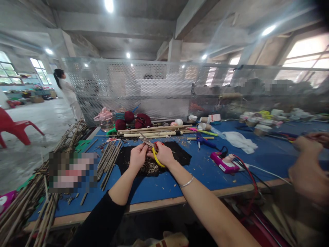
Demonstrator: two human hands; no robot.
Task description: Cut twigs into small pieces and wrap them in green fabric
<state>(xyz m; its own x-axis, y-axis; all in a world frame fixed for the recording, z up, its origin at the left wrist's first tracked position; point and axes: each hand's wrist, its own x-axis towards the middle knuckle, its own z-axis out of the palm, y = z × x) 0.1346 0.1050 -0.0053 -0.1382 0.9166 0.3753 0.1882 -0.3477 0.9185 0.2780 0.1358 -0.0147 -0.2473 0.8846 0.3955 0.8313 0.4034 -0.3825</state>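
My right hand [164, 155] is closed around the yellow-and-red handles of a pair of scissors [157, 158]. Their metal blades point up and left, just above my left hand [138, 157]. The fingers of that hand are pinched together close to the blades; whatever they hold is too small to make out. Beneath both hands a black cloth [180, 152] lies on the blue tabletop [159, 188], with a heap of small brownish clippings [150, 167] on it. Left of the cloth is a row of cut sticks [109, 161].
Behind the cloth lie long pale sticks [154, 132] and dark red yarn balls [129, 117]. A blue glue gun [205, 140] and a purple power strip [224, 163] are to the right. Long twigs [25, 202] pile at the left edge. Another person's hand [308, 164] is at far right.
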